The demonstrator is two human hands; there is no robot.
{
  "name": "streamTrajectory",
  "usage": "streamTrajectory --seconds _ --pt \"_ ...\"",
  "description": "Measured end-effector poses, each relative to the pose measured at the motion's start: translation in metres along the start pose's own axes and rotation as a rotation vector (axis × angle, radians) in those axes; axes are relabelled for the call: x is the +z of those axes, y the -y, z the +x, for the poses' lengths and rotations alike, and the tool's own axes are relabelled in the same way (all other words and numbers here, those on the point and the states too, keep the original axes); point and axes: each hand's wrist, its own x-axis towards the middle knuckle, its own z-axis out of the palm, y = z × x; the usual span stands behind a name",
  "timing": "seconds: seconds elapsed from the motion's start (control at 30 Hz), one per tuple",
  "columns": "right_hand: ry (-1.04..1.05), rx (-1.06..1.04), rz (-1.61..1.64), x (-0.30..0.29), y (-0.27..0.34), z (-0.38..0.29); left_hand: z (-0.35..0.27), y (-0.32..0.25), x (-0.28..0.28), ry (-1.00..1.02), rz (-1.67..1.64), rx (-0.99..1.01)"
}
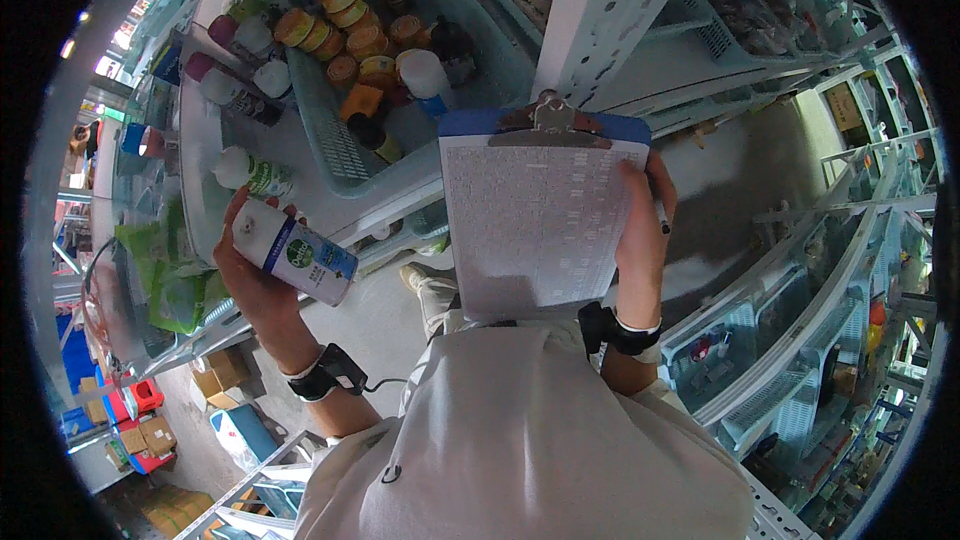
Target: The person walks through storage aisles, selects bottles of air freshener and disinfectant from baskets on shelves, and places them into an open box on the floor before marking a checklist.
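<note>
My left hand (259, 292) grips a white Dettol bottle (311, 255) with a white cap, tilted with its label facing up. The bottle is above the edge of a shelf (390, 214). My right hand (643, 210) holds the right side of a blue clipboard (465, 122), thumb on top. A metal clip (553, 124) pins a sheet (532, 225) printed with a dense table to it. A pen (662, 216) sticks out between the fingers of that hand. Just beyond the Dettol bottle, a white-capped bottle with a green label (255, 171) lies on the shelf.
A light-blue plastic basket (495, 60) holds several orange-lidded tins (367, 41) and bottles. A perforated white shelf post (607, 15) rises beyond the clipboard. Shelving with baskets (757, 345) lines the right side. Cardboard boxes (221, 375) and a blue bin (247, 431) stand on the floor at lower left.
</note>
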Motion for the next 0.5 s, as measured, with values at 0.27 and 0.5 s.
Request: streamTrajectory --seconds 0.27,0.5 --pt "0.046 0.016 0.023 -0.004 -0.005 0.007 0.007 -0.013 0.0 0.125 0.091 0.148" --pt "-0.011 -0.019 0.028 -0.009 -0.016 0.008 0.039 -0.048 0.011 0.09 0.041 0.246"
